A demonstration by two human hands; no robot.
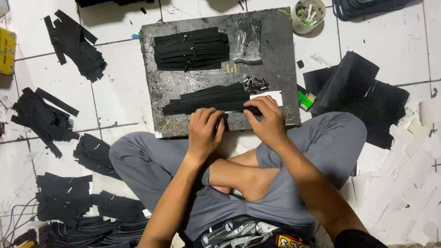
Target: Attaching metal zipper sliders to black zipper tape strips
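The person sits cross-legged on the tiled floor [119, 59] with a dark work board [275, 50] laid in front of the knees. Both hands are down at its near edge: the left hand [205, 131] is curled over the near end of a fanned pile of black strips [206, 98], fingers pressing down on it, and the right hand [265, 121] pinches the same pile just beside it, thumb and fingers closed on the fabric.

Judging by how things lie, the work looks well under way but far from over. At the far side of the board a neat stack of finished-looking strips [190, 48] lies with small metal pieces on them, next to a clear plastic bag [248, 39]. A little heap of metal clips [256, 83] sits to the right of the fanned pile, not yet used up. Bundles of black strips [73, 43] lie scattered over the floor on the left, and black sheets [358, 92] on the right.
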